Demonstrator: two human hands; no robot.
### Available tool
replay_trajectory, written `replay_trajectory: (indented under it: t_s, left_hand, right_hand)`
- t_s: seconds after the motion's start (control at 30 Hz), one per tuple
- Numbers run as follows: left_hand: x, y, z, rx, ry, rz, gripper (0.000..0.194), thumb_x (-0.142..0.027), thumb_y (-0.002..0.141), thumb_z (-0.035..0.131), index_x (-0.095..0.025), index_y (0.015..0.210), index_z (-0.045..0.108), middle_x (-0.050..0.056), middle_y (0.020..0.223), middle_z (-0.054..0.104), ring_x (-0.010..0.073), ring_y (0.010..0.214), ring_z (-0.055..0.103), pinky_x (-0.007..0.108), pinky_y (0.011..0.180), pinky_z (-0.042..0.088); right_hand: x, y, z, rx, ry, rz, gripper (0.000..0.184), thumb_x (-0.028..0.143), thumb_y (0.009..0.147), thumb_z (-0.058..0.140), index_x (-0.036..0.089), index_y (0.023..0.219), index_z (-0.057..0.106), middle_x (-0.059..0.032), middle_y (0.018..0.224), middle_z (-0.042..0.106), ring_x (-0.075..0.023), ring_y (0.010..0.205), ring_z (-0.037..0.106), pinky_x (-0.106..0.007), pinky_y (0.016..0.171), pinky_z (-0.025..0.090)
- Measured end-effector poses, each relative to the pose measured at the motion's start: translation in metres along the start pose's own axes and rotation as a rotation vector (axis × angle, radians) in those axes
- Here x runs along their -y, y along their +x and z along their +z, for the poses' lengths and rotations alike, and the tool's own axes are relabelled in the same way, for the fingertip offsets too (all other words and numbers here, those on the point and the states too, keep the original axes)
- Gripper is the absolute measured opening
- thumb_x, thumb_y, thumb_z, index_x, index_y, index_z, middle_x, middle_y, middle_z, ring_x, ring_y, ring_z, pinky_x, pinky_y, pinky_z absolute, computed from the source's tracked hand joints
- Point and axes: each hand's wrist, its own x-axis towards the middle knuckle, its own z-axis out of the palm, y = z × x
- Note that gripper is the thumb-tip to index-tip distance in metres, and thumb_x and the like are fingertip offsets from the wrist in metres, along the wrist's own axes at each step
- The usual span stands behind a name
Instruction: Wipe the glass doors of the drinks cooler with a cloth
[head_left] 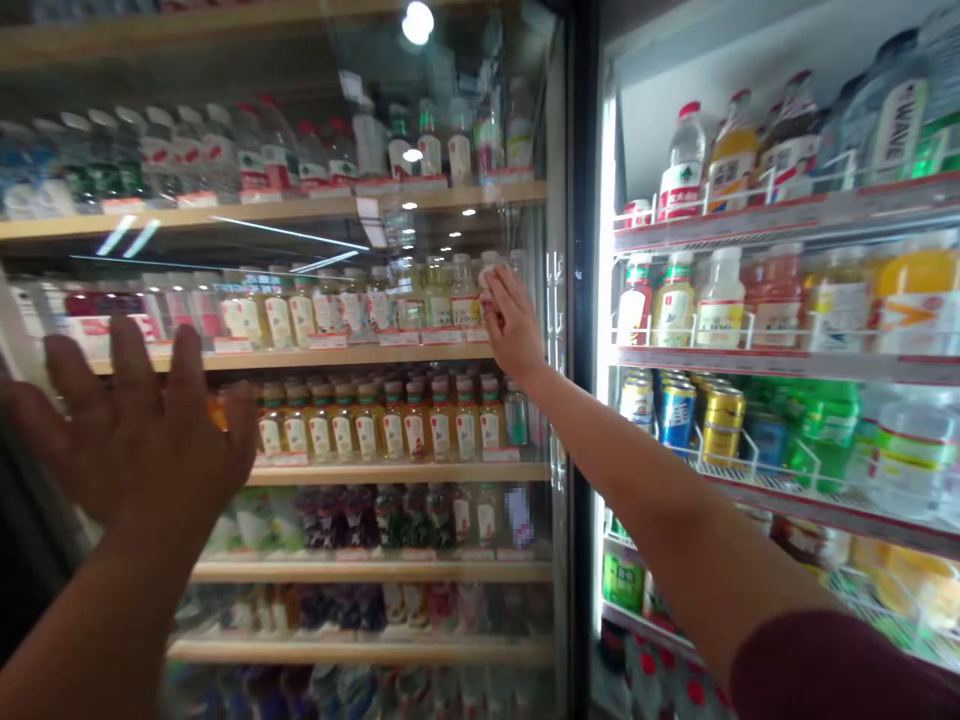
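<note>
In the head view, my right hand (514, 320) reaches out with its fingers closed over a small whitish wad of cloth or tissue (487, 285). The wad is pressed to the large glass door pane (450, 225) near its right edge. At the left, my left hand (142, 430) is raised with the fingers spread and nothing in it; whether it touches the glass I cannot tell. Rows of bottled drinks (375, 420) on wooden shelves show in the pane, mixed with reflected ceiling lights (418, 22).
A dark door frame (585, 300) stands right of the pane. Beyond it is a lit drinks cooler with wire-fronted shelves (750, 362), holding bottles and cans, among them a gold can (724, 425) and a green bottle (825, 430). My right forearm crosses in front of it.
</note>
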Motion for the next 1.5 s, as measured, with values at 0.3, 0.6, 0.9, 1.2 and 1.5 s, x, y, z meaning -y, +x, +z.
replay_trajectory:
  t_s: [0.3, 0.6, 0.9, 1.2, 1.5]
  left_hand:
    - [0.012, -0.005, 0.003, 0.003, 0.196, 0.181, 0.079, -0.053, 0.100, 0.054, -0.026, 0.171, 0.032, 0.005, 0.178, 0.020, 0.0368, 0.164, 0.005, 0.058, 0.132, -0.002]
    - [0.014, -0.006, 0.009, -0.058, 0.190, 0.175, 0.073, -0.057, 0.104, 0.052, -0.026, 0.168, 0.037, 0.009, 0.175, 0.027, 0.0394, 0.163, 0.012, 0.064, 0.131, 0.003]
    - [0.025, -0.006, 0.007, 0.017, 0.282, 0.194, 0.073, -0.048, 0.106, 0.056, -0.020, 0.170, 0.034, 0.013, 0.177, 0.020, 0.0409, 0.164, 0.006, 0.072, 0.129, 0.005]
    - [0.020, -0.006, 0.003, 0.089, 0.290, 0.150, 0.075, -0.045, 0.105, 0.057, -0.018, 0.170, 0.032, 0.013, 0.178, 0.015, 0.0399, 0.164, 0.002, 0.069, 0.131, 0.002]
    - [0.020, -0.005, 0.005, 0.108, 0.304, 0.144, 0.075, -0.048, 0.107, 0.053, -0.015, 0.170, 0.031, 0.014, 0.178, 0.013, 0.0371, 0.165, 0.000, 0.068, 0.131, 0.002]
  right_hand:
    - [0.021, -0.013, 0.010, -0.021, 0.030, 0.042, 0.050, 0.034, 0.115, 0.028, 0.019, 0.153, 0.057, -0.0106, 0.160, 0.053, -0.0216, 0.159, 0.036, -0.045, 0.135, 0.032]
    - [0.037, -0.007, 0.024, -0.034, 0.033, 0.047, 0.050, 0.028, 0.114, 0.028, 0.026, 0.157, 0.054, -0.0062, 0.159, 0.054, -0.0207, 0.159, 0.036, -0.049, 0.135, 0.033]
    - [0.039, 0.001, 0.031, -0.064, 0.049, 0.015, 0.051, 0.031, 0.115, 0.024, 0.021, 0.154, 0.056, -0.0081, 0.160, 0.053, -0.0213, 0.160, 0.035, -0.048, 0.135, 0.032]
    - [0.042, 0.030, 0.036, 0.073, 0.103, -0.006, 0.051, 0.025, 0.109, 0.030, 0.027, 0.151, 0.057, -0.0009, 0.161, 0.050, -0.0226, 0.162, 0.031, -0.055, 0.137, 0.027]
    - [0.042, 0.017, 0.029, 0.164, 0.130, -0.146, 0.049, 0.034, 0.111, 0.030, 0.026, 0.149, 0.059, -0.0023, 0.160, 0.053, -0.0212, 0.161, 0.033, -0.052, 0.136, 0.028]
